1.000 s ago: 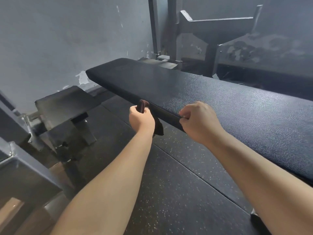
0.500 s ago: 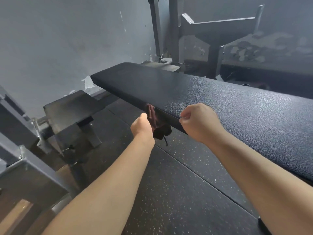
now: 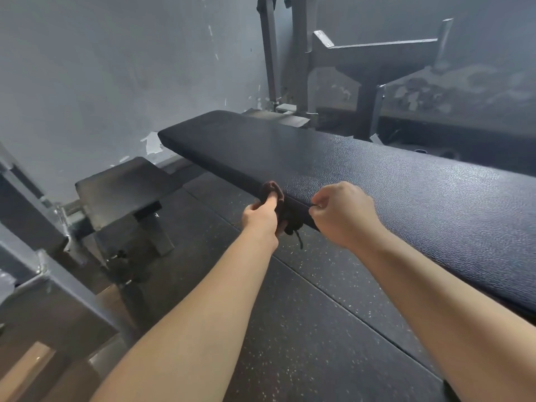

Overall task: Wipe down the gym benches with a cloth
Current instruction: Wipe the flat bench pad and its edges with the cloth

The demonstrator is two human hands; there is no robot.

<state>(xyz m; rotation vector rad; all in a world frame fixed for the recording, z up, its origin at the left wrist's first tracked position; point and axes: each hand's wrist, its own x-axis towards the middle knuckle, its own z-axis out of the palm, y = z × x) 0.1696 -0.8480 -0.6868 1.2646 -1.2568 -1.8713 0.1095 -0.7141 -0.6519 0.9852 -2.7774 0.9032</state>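
Two bare hands meet at the near long edge of a black, pebbled bench [image 3: 377, 181]; speckled rubber floor [image 3: 304, 329] lies below and a grey, peeling wall [image 3: 116, 68] stands behind; a dark brown cloth [image 3: 272, 188] laps over that edge; the left hand [image 3: 261, 219] grasps it, thumb pinning it on top, the rest hanging below the fingers; the right hand [image 3: 342, 213], just beside, is clenched against the edge.
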